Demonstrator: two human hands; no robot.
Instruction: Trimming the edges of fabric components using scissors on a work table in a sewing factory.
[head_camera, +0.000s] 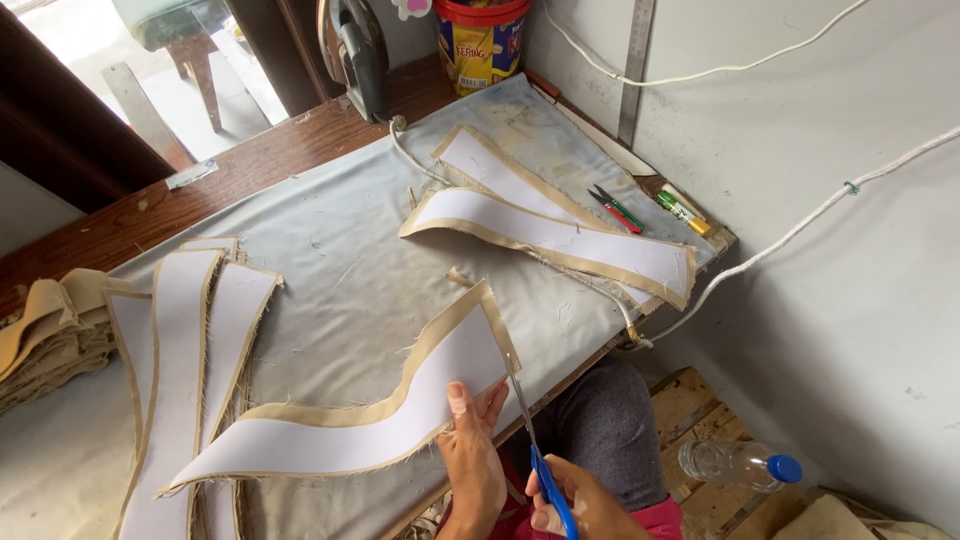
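Beige-edged fabric piece (400, 400) pinched in left hand (475, 465) fingers; right hand (580, 505) fingers clamped on blue scissors (540, 460).

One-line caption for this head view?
Left hand holds a curved white-and-tan fabric piece while right hand trims its edge with blue-handled scissors.

Two fabric pieces (560, 225) lie behind the held piece (400, 405), a stack (185, 350) to its left.
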